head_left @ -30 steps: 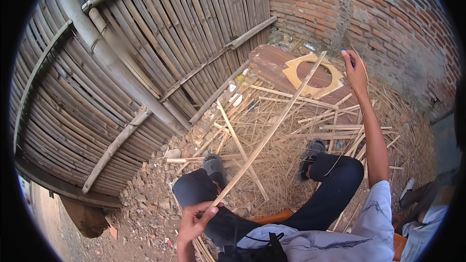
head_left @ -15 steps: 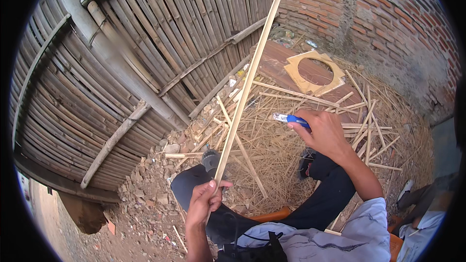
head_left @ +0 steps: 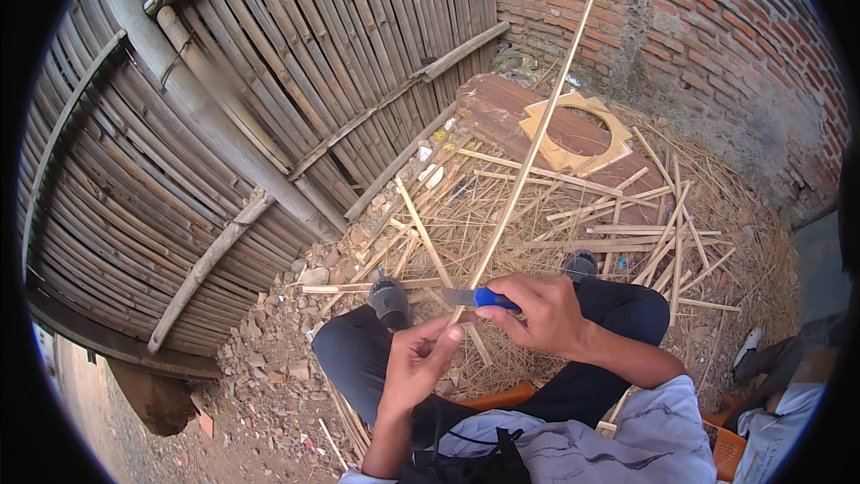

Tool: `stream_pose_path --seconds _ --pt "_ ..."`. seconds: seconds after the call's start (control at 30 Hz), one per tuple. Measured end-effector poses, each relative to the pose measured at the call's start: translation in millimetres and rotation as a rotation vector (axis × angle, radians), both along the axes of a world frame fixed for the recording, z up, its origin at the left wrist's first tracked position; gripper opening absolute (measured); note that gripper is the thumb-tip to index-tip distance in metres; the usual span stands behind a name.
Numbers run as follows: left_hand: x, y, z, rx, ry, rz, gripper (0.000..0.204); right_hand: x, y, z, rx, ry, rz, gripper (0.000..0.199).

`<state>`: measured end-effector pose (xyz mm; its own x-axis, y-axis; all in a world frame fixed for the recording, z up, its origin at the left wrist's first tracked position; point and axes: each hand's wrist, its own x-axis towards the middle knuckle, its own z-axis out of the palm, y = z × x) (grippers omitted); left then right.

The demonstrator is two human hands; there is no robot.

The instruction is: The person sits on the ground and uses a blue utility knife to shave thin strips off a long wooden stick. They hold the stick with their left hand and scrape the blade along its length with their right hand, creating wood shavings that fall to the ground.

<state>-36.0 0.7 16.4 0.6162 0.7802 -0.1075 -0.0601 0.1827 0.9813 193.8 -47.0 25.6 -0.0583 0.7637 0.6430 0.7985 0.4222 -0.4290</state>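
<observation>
Between my knees, my left hand (head_left: 416,367) is closed on the lower end of a long, thin bamboo strip (head_left: 518,188). The strip slants up and away to the right, its far end standing in front of the brick wall. My right hand (head_left: 548,315) grips a knife (head_left: 494,298) by its blue handle. Its blade points left and crosses the strip just above my left fingers. Whether the edge cuts into the strip is too small to tell.
Several cut strips (head_left: 678,242) lie on the shavings (head_left: 537,260) to the right. A brown board (head_left: 497,112) bears a pale panel (head_left: 618,148) with a round hole. A bamboo wall (head_left: 358,63) and a brick wall (head_left: 735,45) enclose the corner. Another person's leg (head_left: 761,376) shows at right.
My right hand has brought the knife down and left, onto the strip. The strip has swung to the right, and my left hand has shifted slightly right.
</observation>
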Motion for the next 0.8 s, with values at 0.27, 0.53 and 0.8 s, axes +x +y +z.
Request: stream_pose_path --seconds 0.27,0.53,0.8 --pt "11 -8 4 0.137 0.079 0.151 0.027 8 -3 5 0.03 -0.037 -0.045 0.031" --pt "-18 -20 -4 0.11 0.237 0.095 0.026 96 22 25 0.033 0.146 -0.347 0.033" --pt "-48 -19 -11 0.034 0.165 -0.054 0.031 167 33 30 0.097 0.302 -0.575 0.037"
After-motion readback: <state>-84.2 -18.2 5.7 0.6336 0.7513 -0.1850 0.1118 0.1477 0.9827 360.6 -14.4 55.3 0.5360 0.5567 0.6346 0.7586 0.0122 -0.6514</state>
